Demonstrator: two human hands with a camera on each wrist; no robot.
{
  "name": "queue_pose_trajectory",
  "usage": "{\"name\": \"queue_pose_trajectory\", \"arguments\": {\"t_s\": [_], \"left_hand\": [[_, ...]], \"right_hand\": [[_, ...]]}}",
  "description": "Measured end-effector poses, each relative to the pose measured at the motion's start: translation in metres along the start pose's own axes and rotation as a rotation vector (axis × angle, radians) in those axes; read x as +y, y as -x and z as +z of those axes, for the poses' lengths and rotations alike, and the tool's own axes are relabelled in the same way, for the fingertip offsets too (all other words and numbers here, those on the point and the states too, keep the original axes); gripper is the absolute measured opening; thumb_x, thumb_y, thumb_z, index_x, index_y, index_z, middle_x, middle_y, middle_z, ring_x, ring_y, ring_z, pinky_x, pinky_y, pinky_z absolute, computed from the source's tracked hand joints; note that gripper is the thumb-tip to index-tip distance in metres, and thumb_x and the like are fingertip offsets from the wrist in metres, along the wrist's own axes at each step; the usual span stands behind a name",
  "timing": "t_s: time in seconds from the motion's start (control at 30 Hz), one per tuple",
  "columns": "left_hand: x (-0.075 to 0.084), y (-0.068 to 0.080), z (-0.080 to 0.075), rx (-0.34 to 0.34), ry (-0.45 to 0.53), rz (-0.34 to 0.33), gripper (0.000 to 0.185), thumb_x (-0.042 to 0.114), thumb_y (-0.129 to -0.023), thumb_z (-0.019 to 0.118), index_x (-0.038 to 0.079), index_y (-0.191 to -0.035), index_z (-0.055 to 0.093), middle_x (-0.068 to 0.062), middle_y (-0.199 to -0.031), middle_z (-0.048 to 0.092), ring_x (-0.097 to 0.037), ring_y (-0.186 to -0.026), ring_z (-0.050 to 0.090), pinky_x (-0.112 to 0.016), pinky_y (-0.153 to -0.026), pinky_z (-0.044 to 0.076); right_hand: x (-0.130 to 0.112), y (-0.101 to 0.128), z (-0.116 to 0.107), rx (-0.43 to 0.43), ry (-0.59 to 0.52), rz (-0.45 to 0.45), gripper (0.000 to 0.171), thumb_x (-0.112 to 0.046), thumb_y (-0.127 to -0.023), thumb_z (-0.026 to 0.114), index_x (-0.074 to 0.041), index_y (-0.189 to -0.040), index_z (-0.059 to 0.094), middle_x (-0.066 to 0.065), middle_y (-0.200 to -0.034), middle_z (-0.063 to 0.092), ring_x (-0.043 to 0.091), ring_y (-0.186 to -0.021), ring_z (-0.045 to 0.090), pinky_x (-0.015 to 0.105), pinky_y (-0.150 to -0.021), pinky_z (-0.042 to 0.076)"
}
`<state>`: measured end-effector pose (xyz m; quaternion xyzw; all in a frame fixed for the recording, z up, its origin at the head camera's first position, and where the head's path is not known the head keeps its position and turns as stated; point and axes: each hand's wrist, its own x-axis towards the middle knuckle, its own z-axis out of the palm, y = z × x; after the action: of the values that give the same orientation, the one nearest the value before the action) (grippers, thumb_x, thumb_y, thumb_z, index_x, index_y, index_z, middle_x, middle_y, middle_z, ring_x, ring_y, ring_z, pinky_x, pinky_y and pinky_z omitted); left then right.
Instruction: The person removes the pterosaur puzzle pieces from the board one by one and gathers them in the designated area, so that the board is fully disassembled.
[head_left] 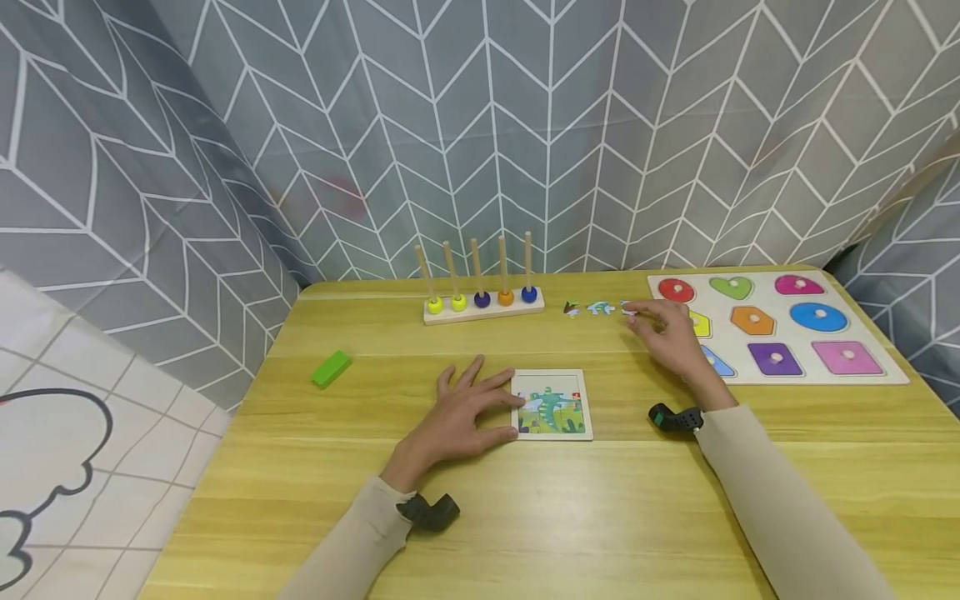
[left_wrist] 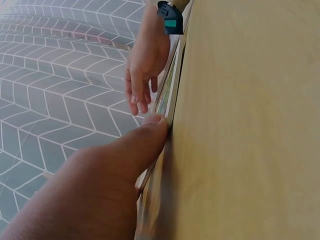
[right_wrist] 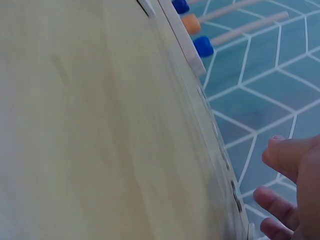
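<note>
A small jigsaw tray (head_left: 551, 372) with a pale rim holds a picture of a green dinosaur, with a bare strip along its top. My left hand (head_left: 459, 421) rests at the tray's left side, fingers spread, with fingertips over the rim; its thumb (left_wrist: 150, 132) touches the edge in the left wrist view. Several loose jigsaw pieces (head_left: 601, 307) lie in a row toward the back. Over the rightmost piece (head_left: 627, 307) is my right hand (head_left: 670, 337), fingertips overlapping it. In the right wrist view, this hand's thumb and fingers (right_wrist: 275, 205) stand apart with nothing between them.
Left of the pieces stands a peg stacker (head_left: 483, 312) with coloured beads on upright rods. A shape puzzle board (head_left: 810, 325) with knobbed pieces lies to the right. The green block (head_left: 331, 369) is at the left. A patterned curtain (head_left: 525, 125) hangs behind the table.
</note>
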<state>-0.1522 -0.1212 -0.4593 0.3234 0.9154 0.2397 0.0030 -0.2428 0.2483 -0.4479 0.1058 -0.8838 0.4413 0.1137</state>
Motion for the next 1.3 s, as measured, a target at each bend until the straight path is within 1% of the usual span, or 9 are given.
{"name": "queue_pose_trajectory", "arguments": {"t_s": [0.13, 0.27, 0.43, 0.57, 0.7, 0.9, 1.1, 1.2, 1.3], "left_hand": [[0.001, 0.0, 0.0, -0.001, -0.001, -0.001, 0.041, 0.054, -0.093, 0.067, 0.04, -0.131, 0.066, 0.009, -0.164, 0.038, -0.039, -0.159, 0.014, -0.069, -0.119, 0.0], [0.002, 0.001, -0.001, -0.006, 0.006, -0.002, 0.041, 0.054, -0.093, 0.067, 0.04, -0.131, 0.066, 0.009, -0.164, 0.038, -0.039, -0.159, 0.014, -0.07, -0.119, -0.001], [0.002, 0.001, -0.002, -0.015, 0.006, -0.008, 0.042, 0.054, -0.093, 0.067, 0.039, -0.132, 0.066, 0.008, -0.164, 0.037, -0.039, -0.159, 0.013, -0.069, -0.119, -0.001], [0.001, 0.001, -0.002, -0.017, 0.005, -0.006, 0.042, 0.054, -0.093, 0.067, 0.039, -0.132, 0.066, 0.008, -0.165, 0.037, -0.04, -0.159, 0.013, -0.069, -0.119, -0.001], [0.001, 0.001, -0.002, -0.015, 0.005, -0.003, 0.041, 0.054, -0.094, 0.066, 0.039, -0.132, 0.065, 0.007, -0.165, 0.037, -0.04, -0.159, 0.013, -0.07, -0.119, -0.001], [0.001, 0.0, -0.001, -0.015, -0.003, -0.001, 0.042, 0.055, -0.094, 0.066, 0.04, -0.133, 0.065, 0.008, -0.164, 0.037, -0.041, -0.158, 0.014, -0.071, -0.119, 0.0], [0.0, -0.001, -0.001, -0.012, -0.001, 0.004, 0.042, 0.055, -0.094, 0.066, 0.039, -0.133, 0.065, 0.007, -0.164, 0.038, -0.041, -0.158, 0.014, -0.071, -0.119, 0.0], [0.0, -0.001, -0.001, -0.014, -0.001, 0.005, 0.042, 0.055, -0.094, 0.065, 0.039, -0.133, 0.065, 0.007, -0.164, 0.037, -0.041, -0.158, 0.014, -0.07, -0.119, 0.0], [0.0, -0.001, -0.002, -0.011, 0.0, 0.008, 0.042, 0.055, -0.094, 0.066, 0.039, -0.133, 0.065, 0.007, -0.164, 0.038, -0.042, -0.158, 0.014, -0.071, -0.118, 0.001]], "right_hand": [[-0.005, 0.005, 0.006, -0.037, 0.0, -0.026, 0.03, -0.018, -0.103, 0.06, -0.001, -0.126, 0.069, 0.025, -0.139, 0.06, 0.039, -0.128, 0.038, 0.048, -0.096, 0.036], [-0.01, 0.01, 0.012, -0.069, -0.015, -0.044, 0.028, -0.018, -0.102, 0.061, -0.003, -0.125, 0.07, 0.023, -0.138, 0.062, 0.038, -0.129, 0.039, 0.047, -0.096, 0.034], [-0.018, 0.016, 0.02, -0.113, -0.021, -0.074, 0.023, -0.015, -0.101, 0.063, -0.004, -0.12, 0.072, 0.021, -0.126, 0.066, 0.037, -0.123, 0.041, 0.046, -0.095, 0.031], [-0.026, 0.02, 0.028, -0.153, -0.025, -0.095, 0.019, -0.013, -0.1, 0.065, -0.004, -0.114, 0.074, 0.018, -0.116, 0.067, 0.029, -0.111, 0.045, 0.041, -0.089, 0.038], [-0.038, 0.025, 0.035, -0.192, -0.036, -0.109, 0.017, -0.014, -0.098, 0.067, -0.006, -0.112, 0.075, 0.013, -0.108, 0.066, 0.023, -0.104, 0.047, 0.038, -0.086, 0.041], [-0.055, 0.032, 0.045, -0.256, -0.043, -0.151, 0.015, -0.012, -0.096, 0.07, -0.008, -0.109, 0.075, 0.009, -0.101, 0.067, 0.023, -0.099, 0.048, 0.039, -0.085, 0.039], [-0.067, 0.038, 0.048, -0.328, -0.053, -0.172, 0.016, -0.012, -0.095, 0.072, -0.01, -0.11, 0.076, 0.004, -0.103, 0.071, 0.023, -0.099, 0.05, 0.04, -0.089, 0.037], [-0.07, 0.041, 0.051, -0.356, -0.053, -0.179, 0.016, -0.013, -0.094, 0.072, -0.012, -0.11, 0.076, 0.001, -0.101, 0.07, 0.023, -0.095, 0.05, 0.038, -0.084, 0.037], [-0.073, 0.043, 0.056, -0.374, -0.049, -0.208, 0.017, -0.014, -0.094, 0.074, -0.013, -0.11, 0.076, -0.003, -0.097, 0.069, 0.022, -0.09, 0.049, 0.035, -0.079, 0.036]]}}
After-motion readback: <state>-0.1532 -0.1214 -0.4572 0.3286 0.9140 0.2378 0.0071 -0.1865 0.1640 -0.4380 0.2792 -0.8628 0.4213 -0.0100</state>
